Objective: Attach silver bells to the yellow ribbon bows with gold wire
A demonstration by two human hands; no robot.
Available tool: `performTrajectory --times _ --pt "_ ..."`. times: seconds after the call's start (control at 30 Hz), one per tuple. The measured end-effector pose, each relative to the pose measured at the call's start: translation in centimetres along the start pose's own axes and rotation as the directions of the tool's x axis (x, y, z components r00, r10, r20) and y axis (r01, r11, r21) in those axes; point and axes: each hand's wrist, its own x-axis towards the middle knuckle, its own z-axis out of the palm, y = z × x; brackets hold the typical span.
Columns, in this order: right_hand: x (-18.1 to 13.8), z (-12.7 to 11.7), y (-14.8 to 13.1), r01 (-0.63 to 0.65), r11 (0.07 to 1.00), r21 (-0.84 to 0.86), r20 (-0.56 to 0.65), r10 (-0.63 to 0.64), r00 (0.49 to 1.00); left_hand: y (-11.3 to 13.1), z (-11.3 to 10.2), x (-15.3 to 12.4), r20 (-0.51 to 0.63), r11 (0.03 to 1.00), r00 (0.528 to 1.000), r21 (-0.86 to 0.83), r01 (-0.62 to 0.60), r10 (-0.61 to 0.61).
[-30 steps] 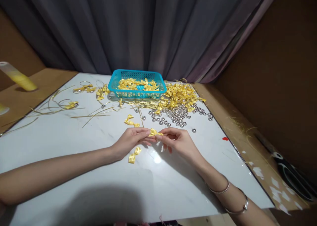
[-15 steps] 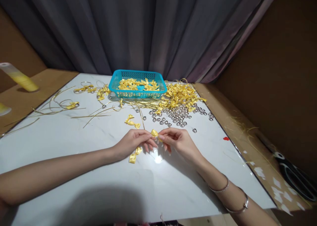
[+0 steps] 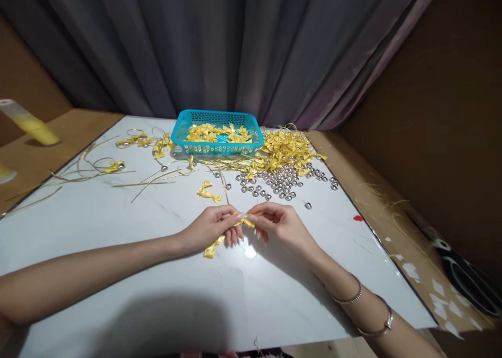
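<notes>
You pinch a yellow ribbon bow (image 3: 248, 223) between the fingertips of both hands, left hand (image 3: 207, 227) and right hand (image 3: 281, 223) nearly meeting above the desk (image 3: 157, 279). Another bow (image 3: 209, 251) lies just below your left hand; silver beads (image 3: 284, 183) spread beyond your right, near the blue basket (image 3: 217, 149).

The near tabletop (image 3: 270, 300) leaves passage; a blue basket (image 3: 219, 149) obstructs beyond.
</notes>
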Motion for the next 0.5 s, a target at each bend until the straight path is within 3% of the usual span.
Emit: performTrajectory --times 0.17,0.5 --pt "0.0 -0.74 0.1 0.111 0.993 -0.047 -0.12 -0.116 0.986 0.08 -0.14 0.12 -0.047 0.997 0.997 -0.042 0.059 -0.061" --pt "-0.86 -0.69 -0.73 0.086 0.996 0.01 -0.049 -0.085 0.995 -0.33 -0.58 0.6 -0.077 0.985 0.994 -0.157 0.071 -0.083"
